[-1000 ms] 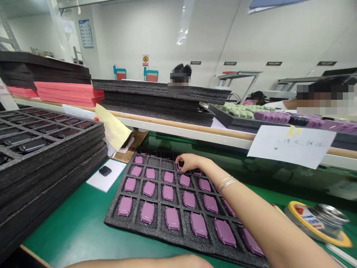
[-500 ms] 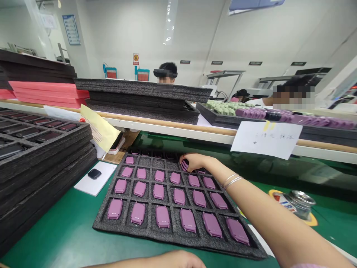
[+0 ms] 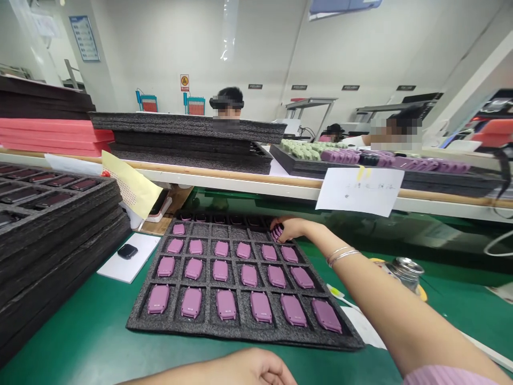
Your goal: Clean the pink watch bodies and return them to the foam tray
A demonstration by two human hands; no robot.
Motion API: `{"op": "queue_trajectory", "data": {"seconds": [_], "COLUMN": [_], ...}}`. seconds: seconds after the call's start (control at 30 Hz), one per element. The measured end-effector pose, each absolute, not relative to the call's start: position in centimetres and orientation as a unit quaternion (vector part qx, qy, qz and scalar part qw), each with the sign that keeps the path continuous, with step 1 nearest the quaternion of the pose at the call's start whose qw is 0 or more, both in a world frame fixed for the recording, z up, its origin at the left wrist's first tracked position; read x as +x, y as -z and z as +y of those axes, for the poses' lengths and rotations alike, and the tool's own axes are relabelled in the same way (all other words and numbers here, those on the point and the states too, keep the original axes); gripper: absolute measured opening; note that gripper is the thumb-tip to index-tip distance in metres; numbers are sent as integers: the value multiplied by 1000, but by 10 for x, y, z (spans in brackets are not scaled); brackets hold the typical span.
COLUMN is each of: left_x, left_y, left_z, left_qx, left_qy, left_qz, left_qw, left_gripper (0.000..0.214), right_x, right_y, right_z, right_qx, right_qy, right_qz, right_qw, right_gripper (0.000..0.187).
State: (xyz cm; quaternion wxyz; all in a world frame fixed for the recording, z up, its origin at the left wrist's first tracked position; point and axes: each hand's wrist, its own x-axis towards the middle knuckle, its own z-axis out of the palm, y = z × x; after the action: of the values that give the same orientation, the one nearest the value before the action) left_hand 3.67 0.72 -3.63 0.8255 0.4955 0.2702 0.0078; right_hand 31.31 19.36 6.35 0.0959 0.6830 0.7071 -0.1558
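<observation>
Right hand (image 3: 290, 228) — fingers (image 3: 281, 224) on a mauve case (image 3: 276, 233), far row of a black foam tray (image 3: 240, 336)

Right arm (image 3: 385, 299) stretched forward and up across view, wrist slightly bent. Right hand (image 3: 289, 228) far out, fingers curled downward, closed in a pinch. Left hand (image 3: 260, 369) low at bottom edge, loosely curled, partly cut off.

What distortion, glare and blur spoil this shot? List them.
In the head view, wide-angle distortion bows the white shelf edge and stretches the foam tray toward the bottom; glare streaks the hanging clear plastic strip; mosaic blur covers the face of the co-worker opposite; the light is bright and even, with soft shadows.
</observation>
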Motion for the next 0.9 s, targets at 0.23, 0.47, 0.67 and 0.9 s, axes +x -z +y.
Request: {"op": "queue_trajectory", "data": {"seconds": [0.23, 0.47, 0.67, 0.9], "left_x": [29, 30, 20, 19], "left_y": [9, -6, -28, -22], "left_z": [6, 11, 18, 7], "left_qx": [517, 427, 370, 382], "left_qy": [6, -138, -248, -251], "left_qz": [248, 224, 228, 234], "left_qw": [819, 865, 866, 858], "left_gripper": [53, 69, 74, 85], "right_x": [297, 234, 197, 187], "right_y": [-74, -77, -48, -24], "right_z": [164, 49, -21, -35], "right_qx": [702, 645, 466, 416], "right_qy": [76, 46, 71, 127], "right_qz": [707, 720, 768, 750], "right_qw": [-41, -252, -433, -499], "right_gripper": [30, 52, 46, 59]}}
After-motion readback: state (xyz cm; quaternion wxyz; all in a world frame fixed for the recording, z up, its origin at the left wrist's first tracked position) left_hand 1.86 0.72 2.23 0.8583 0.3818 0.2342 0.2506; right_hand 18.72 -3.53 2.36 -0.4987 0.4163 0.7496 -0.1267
